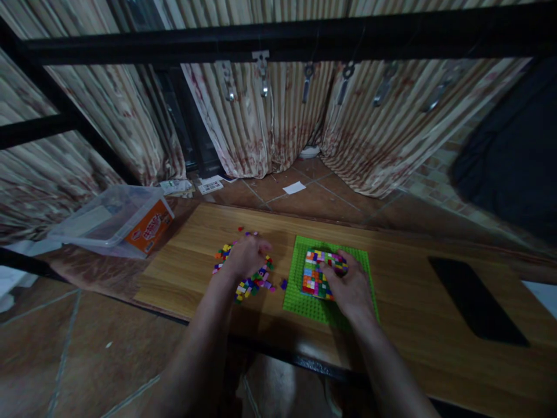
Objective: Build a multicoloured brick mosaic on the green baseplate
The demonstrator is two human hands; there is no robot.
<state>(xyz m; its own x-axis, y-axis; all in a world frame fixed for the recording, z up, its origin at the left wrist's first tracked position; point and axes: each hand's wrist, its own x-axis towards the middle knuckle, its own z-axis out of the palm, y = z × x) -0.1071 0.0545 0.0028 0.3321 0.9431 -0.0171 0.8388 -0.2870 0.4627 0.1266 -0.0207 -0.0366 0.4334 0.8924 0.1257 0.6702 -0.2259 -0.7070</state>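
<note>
Head view, low light. The left hand [246, 255] lies palm down on a loose pile of small coloured bricks [249, 277], which is scattered on the wooden tabletop [409, 278] at about 9 o'clock from the green baseplate [300, 293]. The fingers curl down into the pile; whether a brick is pinched between them cannot be told.

The right hand [351, 287] rests on the baseplate, its fingertips [335, 265] touching the upper right corner of a multicoloured brick mosaic [314, 276] pressed onto the plate. The fingers are bent and close together at the mosaic's edge; whether they hold a brick there cannot be told. The mosaic fills the middle of the baseplate, with bare green studs showing at 9 o'clock and 6 o'clock of it.

At 10 o'clock from the pile, a clear plastic storage tub with an orange label [126, 223] lies tilted at the table's far left corner. At 3 o'clock from the baseplate, well apart, a flat black rectangle [476, 302] lies on the wood. Beyond the table, at 12 o'clock, striped curtains [270, 128] hang down to a tiled floor [313, 194] with scraps of paper [295, 187] on it.
</note>
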